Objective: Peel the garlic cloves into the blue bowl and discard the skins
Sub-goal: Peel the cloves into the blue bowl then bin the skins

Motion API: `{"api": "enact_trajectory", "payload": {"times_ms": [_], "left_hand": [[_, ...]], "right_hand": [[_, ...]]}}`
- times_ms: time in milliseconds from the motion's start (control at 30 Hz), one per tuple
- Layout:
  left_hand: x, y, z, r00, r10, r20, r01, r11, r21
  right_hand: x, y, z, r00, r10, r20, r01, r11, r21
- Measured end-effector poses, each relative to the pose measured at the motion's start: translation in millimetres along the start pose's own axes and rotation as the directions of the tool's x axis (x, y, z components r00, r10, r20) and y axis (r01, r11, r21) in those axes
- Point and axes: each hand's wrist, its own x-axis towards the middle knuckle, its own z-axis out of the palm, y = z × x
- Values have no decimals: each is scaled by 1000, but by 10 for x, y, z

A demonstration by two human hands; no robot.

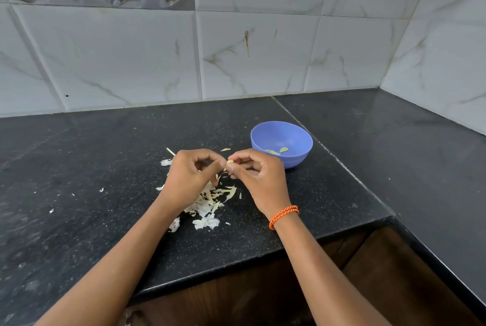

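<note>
Two bare forearms reach forward from the bottom edge over the front lip of a black speckled counter (79,157), the right one wearing an orange cord bracelet (284,216) at the wrist. The left hand (190,177) and the right hand (259,178) meet above the counter, both with fingers curled, pinching one small garlic clove (230,162) between their fingertips; the right thumb and forefinger hold it from the right, and the left fingertips press on it from the left. Under and just behind the hands lies a loose heap of pale garlic skins (210,202), with a few stray flakes scattered farther left on the counter. The blue bowl (282,143) stands upright on the counter just beyond the right hand, near a seam in the stone, and holds peeled cloves (277,151) at its bottom; two can be made out. Behind the counter rises a wall of white marbled tiles (263,49), which turns a corner at the right.
</note>
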Motion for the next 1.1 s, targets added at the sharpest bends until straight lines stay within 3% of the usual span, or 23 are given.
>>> {"api": "enact_trajectory", "payload": {"times_ms": [500, 800, 1100], "left_hand": [[12, -48, 34, 995, 25, -97, -10, 988, 152], [6, -61, 3, 997, 42, -60, -28, 976, 214], [-5, -9, 2, 1000, 8, 25, -8, 1000, -17]], "right_hand": [[-2, -6, -18, 999, 32, -6, -32, 994, 108], [1, -7, -41, 998, 61, -19, -57, 983, 174], [19, 36, -38, 997, 64, -54, -61, 997, 55]]}}
